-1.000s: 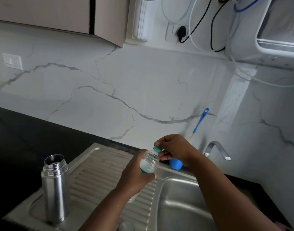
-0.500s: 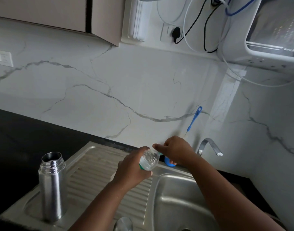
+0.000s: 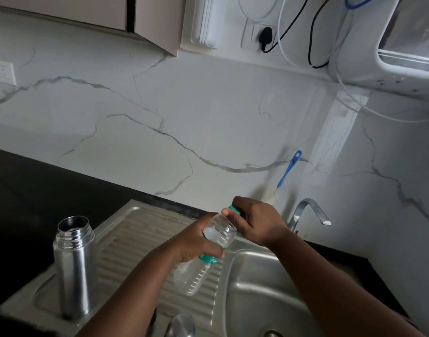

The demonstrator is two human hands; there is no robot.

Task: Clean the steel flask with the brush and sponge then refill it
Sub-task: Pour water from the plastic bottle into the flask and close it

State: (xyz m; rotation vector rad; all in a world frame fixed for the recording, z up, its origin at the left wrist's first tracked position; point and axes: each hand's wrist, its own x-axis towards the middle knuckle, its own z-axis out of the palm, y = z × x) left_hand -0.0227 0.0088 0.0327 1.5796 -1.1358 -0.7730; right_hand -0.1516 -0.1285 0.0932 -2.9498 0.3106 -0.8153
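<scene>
The steel flask [image 3: 73, 266] stands upright and uncapped on the left of the ribbed steel drainboard [image 3: 133, 237]. My left hand [image 3: 198, 242] grips a clear plastic bottle [image 3: 203, 256] with a green label, tilted over the drainboard. My right hand [image 3: 253, 221] is closed on that bottle's green cap [image 3: 234, 210]. A blue-handled bottle brush [image 3: 289, 167] leans upright against the marble wall behind my hands; its bristles are mostly hidden. A round steel lid [image 3: 181, 324] lies at the drainboard's front edge.
The sink basin [image 3: 262, 293] lies right of the drainboard, with a steel tap [image 3: 308, 211] behind it. Black countertop [image 3: 26, 190] stretches to the left. A white water purifier [image 3: 403, 45] with cables hangs on the upper right wall.
Both hands have stayed on the plastic bottle and its cap, shifting slightly. The view has drifted, so more of the bottle's lower body shows below my left hand.
</scene>
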